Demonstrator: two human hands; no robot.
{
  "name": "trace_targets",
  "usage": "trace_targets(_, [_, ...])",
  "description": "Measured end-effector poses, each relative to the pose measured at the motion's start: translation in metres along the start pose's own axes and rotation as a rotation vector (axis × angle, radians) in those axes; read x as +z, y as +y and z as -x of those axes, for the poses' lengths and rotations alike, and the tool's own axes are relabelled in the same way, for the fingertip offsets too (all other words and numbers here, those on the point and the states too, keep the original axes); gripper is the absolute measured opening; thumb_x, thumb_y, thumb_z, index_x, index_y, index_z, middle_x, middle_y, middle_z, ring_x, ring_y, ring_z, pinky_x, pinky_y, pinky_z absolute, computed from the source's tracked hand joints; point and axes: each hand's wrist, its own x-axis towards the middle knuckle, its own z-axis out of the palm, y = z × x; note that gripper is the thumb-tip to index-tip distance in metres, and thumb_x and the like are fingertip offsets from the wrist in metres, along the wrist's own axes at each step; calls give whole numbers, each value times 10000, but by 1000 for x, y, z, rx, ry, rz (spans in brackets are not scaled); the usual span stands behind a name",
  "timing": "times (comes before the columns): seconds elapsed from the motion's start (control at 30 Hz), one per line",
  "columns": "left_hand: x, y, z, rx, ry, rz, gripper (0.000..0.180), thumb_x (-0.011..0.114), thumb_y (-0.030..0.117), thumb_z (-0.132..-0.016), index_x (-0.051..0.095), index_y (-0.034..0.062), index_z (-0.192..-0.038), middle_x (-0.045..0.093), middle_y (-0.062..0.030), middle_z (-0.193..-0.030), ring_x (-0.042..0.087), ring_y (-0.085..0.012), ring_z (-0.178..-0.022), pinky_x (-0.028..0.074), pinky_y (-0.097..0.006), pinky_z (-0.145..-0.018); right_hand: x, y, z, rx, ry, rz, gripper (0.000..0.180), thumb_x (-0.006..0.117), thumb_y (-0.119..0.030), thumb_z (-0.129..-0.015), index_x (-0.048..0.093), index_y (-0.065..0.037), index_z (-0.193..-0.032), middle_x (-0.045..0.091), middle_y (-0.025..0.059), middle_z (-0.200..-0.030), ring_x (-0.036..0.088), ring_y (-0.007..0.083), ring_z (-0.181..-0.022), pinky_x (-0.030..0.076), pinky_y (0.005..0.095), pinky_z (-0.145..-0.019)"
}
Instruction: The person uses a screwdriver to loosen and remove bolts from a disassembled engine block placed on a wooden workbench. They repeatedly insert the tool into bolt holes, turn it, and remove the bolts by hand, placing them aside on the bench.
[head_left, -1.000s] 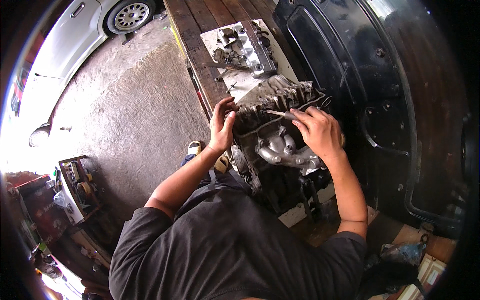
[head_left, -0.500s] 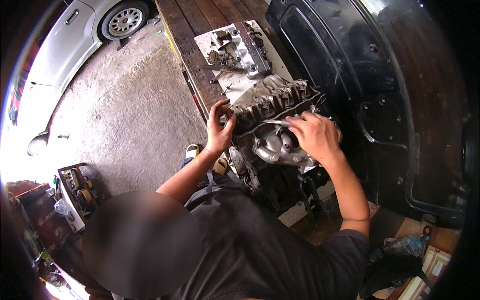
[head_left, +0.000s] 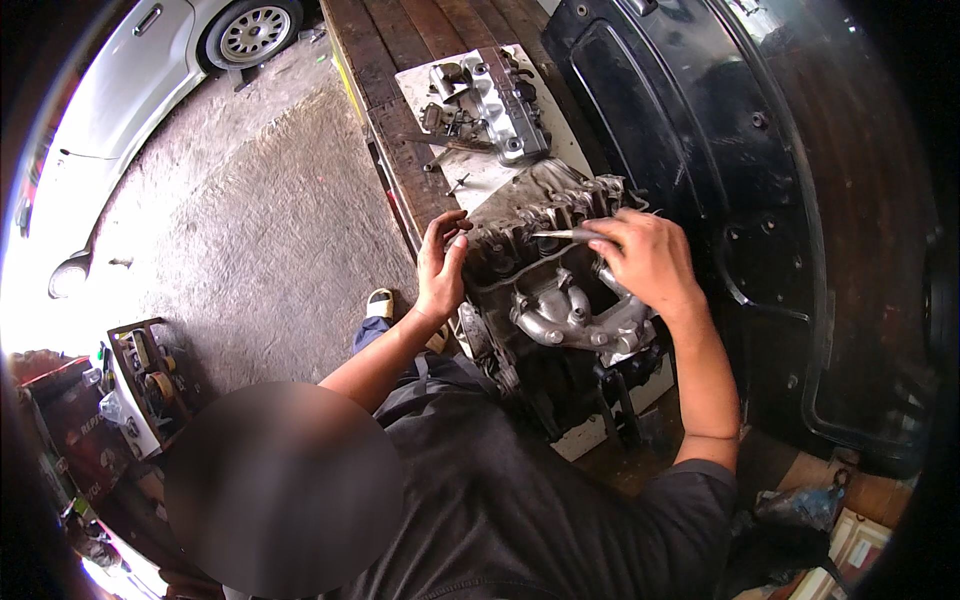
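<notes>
An engine with its top uncovered stands at the end of the bench, a silvery curved manifold on its near side. My right hand is closed round a slim tool with a pale tapered tip, held over the engine's top edge; its exact kind is unclear. At the engine's left end is my left hand, thumb apart from the loosely bent fingers and nothing visible in it. Its fingertips are by the engine's edge; whether they touch is hard to tell.
A silver valve cover and small metal parts lie on a white board on the wooden bench. To the right rises a large black panel. A tool box stands lower left; a silver car is upper left.
My right hand and the tool have moved slightly up and to the right, farther onto the engine's top. My left hand stays by the engine's left end. The whole view has shifted a little.
</notes>
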Motion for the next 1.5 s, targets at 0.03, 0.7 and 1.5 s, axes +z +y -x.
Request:
trace_targets(0.03, [0,1,-1,14,3,4,394,499,190,-992,482,2,-1337,549,-126,-1289,527,-228,-1218,350,-397,-1094,-1,7,-2,3,31,3,207,722,-219,-839,753,-129,-1022,680,106,-848,678,314,-794,540,424,-705])
trace_targets(0.7, [0,-3,-3,107,-66,-22,629,381,416,-959,420,-41,-1390,454,-200,-1414,386,-313,-1388,233,-414,-1172,-18,35,-89,-117,-221,141,201,731,-263,-829,762,-130,-977,715,116,-925,691,305,-887,541,416,-803])
trace_targets(1.5, [-3,-6,-4,157,-76,-29,671,371,466,-988,372,-39,-1429,429,-207,-1450,353,-317,-1414,201,-440,-1191,10,10,-75,-291,-154,243,146,729,-237,-819,768,-176,-946,681,60,-871,671,260,-865,521,394,-767])
